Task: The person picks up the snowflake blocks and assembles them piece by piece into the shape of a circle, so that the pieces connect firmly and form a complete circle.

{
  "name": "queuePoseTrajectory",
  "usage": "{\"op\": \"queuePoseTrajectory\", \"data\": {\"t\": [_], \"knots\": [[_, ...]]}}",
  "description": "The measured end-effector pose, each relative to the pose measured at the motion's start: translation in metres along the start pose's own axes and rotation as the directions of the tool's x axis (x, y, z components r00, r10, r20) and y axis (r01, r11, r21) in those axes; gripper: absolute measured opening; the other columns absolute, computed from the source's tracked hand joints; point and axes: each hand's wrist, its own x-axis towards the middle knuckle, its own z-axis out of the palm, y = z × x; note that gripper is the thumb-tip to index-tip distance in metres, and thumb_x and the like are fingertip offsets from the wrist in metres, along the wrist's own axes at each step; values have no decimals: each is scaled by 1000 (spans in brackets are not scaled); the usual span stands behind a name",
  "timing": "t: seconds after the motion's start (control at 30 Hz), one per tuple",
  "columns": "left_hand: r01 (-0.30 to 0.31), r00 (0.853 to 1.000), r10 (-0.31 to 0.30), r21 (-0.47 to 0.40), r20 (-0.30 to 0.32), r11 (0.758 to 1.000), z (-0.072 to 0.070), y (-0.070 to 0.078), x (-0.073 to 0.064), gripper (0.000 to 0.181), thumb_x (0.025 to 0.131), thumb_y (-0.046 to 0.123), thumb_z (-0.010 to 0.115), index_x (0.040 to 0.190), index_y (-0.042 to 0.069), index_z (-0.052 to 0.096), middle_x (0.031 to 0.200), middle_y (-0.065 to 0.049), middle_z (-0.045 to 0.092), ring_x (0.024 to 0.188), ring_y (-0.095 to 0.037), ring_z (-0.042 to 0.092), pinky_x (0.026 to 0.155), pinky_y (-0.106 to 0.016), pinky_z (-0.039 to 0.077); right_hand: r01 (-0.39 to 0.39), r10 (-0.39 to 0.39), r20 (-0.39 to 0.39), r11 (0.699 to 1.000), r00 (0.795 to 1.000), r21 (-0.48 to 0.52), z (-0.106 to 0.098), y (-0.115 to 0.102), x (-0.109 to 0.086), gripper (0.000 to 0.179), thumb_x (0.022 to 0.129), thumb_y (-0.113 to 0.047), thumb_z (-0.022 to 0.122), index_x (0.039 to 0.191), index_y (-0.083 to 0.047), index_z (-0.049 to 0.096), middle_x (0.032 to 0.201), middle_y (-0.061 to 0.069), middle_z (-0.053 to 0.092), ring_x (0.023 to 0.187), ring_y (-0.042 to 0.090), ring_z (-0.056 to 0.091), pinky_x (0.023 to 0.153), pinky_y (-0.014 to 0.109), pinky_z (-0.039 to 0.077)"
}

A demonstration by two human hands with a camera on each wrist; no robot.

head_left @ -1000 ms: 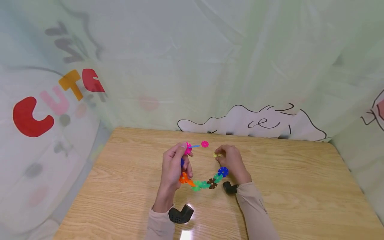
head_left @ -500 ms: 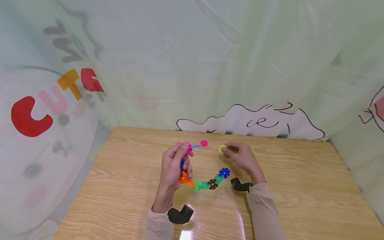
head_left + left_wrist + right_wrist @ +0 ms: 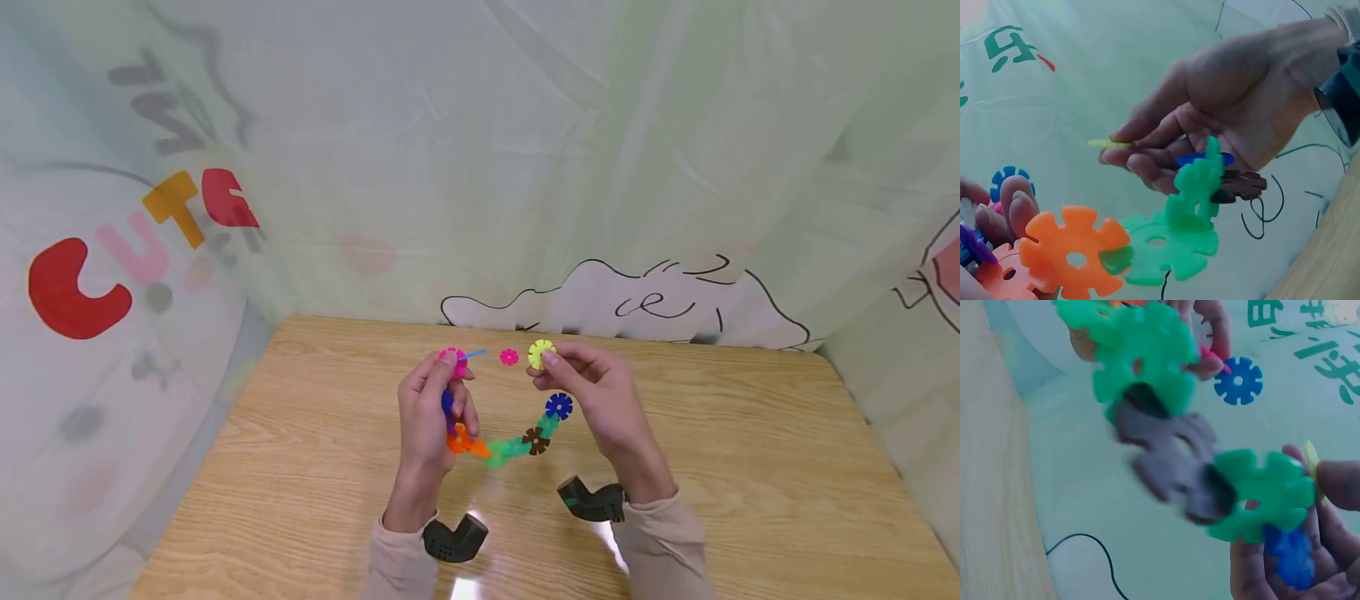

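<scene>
My left hand [image 3: 426,412] grips one end of a curved chain of slotted plastic flower discs. A pink disc [image 3: 454,367] is pinched at its thumb, with a blue disc [image 3: 1229,389] slotted on and pointing right. From the palm the chain runs through orange [image 3: 1047,250], green [image 3: 1147,262] and brown discs [image 3: 529,444] to a dark blue disc [image 3: 552,401] at the free end. Between thumb and fingers my right hand [image 3: 603,404] pinches a single yellow disc [image 3: 537,353], apart from the chain. The dark blue end hangs just left of the right wrist.
A loose pink disc [image 3: 509,357] lies on the wooden table [image 3: 750,442] beyond the hands, between them in the head view. A printed cloth [image 3: 525,167] hangs behind the table's back edge. Black wrist cameras [image 3: 455,540] sit on both wrists.
My right hand first moves right with the yellow disc, then comes back left and up, turning its face to view. The left hand shifts slightly left; the chain's free end lifts.
</scene>
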Motion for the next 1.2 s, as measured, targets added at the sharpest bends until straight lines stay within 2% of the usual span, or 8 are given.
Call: {"op": "queuePoseTrajectory", "data": {"t": [0.13,0.2,0.3,0.43,0.5,0.77,1.0,1.2], "knots": [[41,998,-45,-79,-48,996,0,0,1,34,110,23,50,83,5,62,52,6,41,36,-11,53,37,-23,47,-26,27,-18,999,999,40,6,2,1,14,107,-10,62,107,-11,76,91,-6,79,81,11,75,86,27,64],[54,996,-60,-96,-59,994,0,1,2,34,109,22,50,83,4,62,52,6,42,36,-11,53,37,-23,47,-38,39,-20,998,999,43,9,2,1,13,107,-10,63,107,-9,76,90,-6,79,80,11,74,86,26,64],[67,996,-73,-109,-55,992,0,0,2,33,109,21,51,83,3,62,52,6,43,36,-10,53,37,-23,47,-48,49,-13,998,999,44,15,2,0,14,106,-8,63,109,1,73,88,-5,78,78,11,73,85,27,64],[85,995,-90,-102,-41,991,2,0,1,32,109,21,52,83,6,63,53,6,43,37,-10,53,37,-22,47,-52,53,-6,997,999,53,24,2,0,20,106,-5,62,111,14,68,88,-4,77,72,11,69,80,29,65],[90,995,-94,-95,-37,991,3,0,1,32,109,22,52,83,7,63,53,5,43,37,-10,53,38,-22,47,-46,47,-11,998,999,44,27,2,0,21,106,-4,62,111,16,67,88,-5,77,70,11,68,78,29,66],[107,994,-108,-85,-5,991,5,-1,1,31,108,22,54,84,4,62,53,4,44,38,-10,53,39,-22,47,-51,50,-26,997,998,-59,38,4,-1,21,106,-10,64,110,9,71,90,-2,76,72,13,69,79,29,66],[112,994,-112,-36,3,993,5,1,0,29,108,21,53,84,7,62,54,5,44,38,-10,50,39,-21,46,-71,71,14,997,997,-13,37,3,-2,26,110,-12,56,112,12,65,88,-3,75,71,17,70,82,31,65],[89,996,-89,15,8,996,6,2,-2,29,108,19,52,85,4,62,53,4,45,38,-10,51,39,-22,48,-79,78,26,997,997,26,37,1,-3,27,111,-12,53,111,13,62,89,-5,75,71,15,69,81,31,65]]}}
